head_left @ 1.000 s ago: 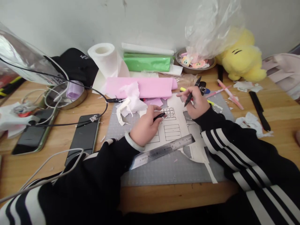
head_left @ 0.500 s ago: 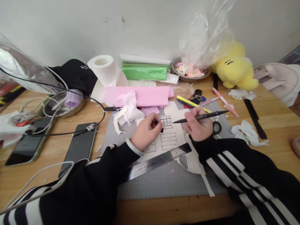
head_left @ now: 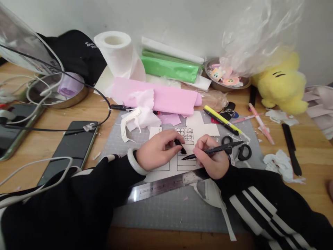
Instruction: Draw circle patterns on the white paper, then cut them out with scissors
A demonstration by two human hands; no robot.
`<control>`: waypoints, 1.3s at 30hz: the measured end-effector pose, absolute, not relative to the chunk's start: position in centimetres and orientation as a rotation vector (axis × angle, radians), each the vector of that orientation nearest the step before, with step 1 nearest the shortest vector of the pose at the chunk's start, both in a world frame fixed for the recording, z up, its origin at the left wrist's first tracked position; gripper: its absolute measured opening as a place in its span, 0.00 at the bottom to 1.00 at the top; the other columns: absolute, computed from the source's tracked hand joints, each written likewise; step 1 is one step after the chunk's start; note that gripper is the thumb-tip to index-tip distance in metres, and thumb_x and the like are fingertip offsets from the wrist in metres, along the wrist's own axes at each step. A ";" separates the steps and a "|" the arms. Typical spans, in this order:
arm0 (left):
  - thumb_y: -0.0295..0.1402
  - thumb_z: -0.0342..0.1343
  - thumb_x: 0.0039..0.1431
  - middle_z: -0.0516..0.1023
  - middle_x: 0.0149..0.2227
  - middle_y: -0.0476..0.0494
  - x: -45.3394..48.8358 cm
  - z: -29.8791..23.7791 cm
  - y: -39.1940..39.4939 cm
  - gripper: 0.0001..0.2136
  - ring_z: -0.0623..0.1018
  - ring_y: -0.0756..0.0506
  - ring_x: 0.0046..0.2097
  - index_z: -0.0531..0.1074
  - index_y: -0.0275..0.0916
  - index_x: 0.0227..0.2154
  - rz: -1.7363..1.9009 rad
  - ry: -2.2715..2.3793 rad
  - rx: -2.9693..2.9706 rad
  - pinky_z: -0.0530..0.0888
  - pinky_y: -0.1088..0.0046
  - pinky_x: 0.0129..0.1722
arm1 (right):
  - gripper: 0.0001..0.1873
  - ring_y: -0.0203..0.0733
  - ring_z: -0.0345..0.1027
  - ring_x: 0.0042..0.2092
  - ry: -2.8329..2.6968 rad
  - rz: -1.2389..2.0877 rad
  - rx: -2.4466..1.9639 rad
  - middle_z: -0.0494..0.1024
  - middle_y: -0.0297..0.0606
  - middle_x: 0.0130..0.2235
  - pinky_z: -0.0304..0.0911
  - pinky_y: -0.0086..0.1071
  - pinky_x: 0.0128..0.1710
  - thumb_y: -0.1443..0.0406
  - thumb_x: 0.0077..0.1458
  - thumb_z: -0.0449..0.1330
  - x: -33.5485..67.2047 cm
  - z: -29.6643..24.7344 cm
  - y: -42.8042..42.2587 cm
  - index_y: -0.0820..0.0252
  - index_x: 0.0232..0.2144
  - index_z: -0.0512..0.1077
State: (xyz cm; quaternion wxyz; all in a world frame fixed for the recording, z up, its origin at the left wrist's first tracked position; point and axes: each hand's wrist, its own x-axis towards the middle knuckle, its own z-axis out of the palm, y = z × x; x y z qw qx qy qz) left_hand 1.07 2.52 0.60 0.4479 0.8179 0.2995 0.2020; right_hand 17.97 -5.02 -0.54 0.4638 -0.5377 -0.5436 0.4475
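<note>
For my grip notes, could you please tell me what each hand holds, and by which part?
The right hand holds a black pen by its front half; the left hand pinches a small black cap by one end.

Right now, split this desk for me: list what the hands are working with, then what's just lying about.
In hand: black pen in right hand, pen cap in left hand, drawn paper under both.
Lying about: ruler, scissors, yellow highlighter, phone, toilet roll, yellow plush toy.

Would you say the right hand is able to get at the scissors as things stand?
Probably yes: the scissors lie on the mat just beyond the right hand, nothing between, though that hand is holding a black pen.
</note>
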 end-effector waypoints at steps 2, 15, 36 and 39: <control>0.26 0.51 0.52 0.71 0.32 0.48 1.1 0.5 2.5 0.06 0.69 0.50 0.30 0.69 0.36 0.34 0.512 0.762 2.023 0.67 0.74 0.30 | 0.09 0.28 0.49 0.16 -1.355 1.092 -1.319 0.57 0.23 0.16 0.46 0.24 0.15 0.64 0.52 0.54 18.0 -0.5 -4.9 0.57 0.24 0.56; 0.26 0.50 0.48 0.66 0.26 0.51 1.1 0.2 2.1 0.03 0.66 0.51 0.28 0.63 0.38 0.28 0.635 0.842 1.981 0.66 0.75 0.28 | 0.09 0.27 0.49 0.16 -1.378 1.093 -1.307 0.57 0.23 0.16 0.46 0.24 0.16 0.65 0.52 0.54 17.7 -0.4 -4.8 0.57 0.24 0.56; 0.30 0.50 0.56 0.76 0.37 0.43 0.8 0.0 1.8 0.10 0.75 0.47 0.38 0.66 0.37 0.42 0.646 0.685 1.892 0.71 0.72 0.36 | 0.03 0.30 0.51 0.15 -1.443 1.202 -1.288 0.59 0.23 0.14 0.47 0.25 0.15 0.66 0.51 0.52 17.7 0.0 -4.8 0.57 0.32 0.63; 0.29 0.51 0.54 0.75 0.36 0.44 0.9 0.1 1.8 0.08 0.75 0.47 0.37 0.68 0.37 0.38 0.608 0.695 1.959 0.71 0.73 0.34 | 0.01 0.30 0.51 0.15 -1.441 1.194 -1.273 0.59 0.23 0.14 0.47 0.25 0.15 0.66 0.52 0.52 17.7 -0.1 -4.9 0.57 0.30 0.63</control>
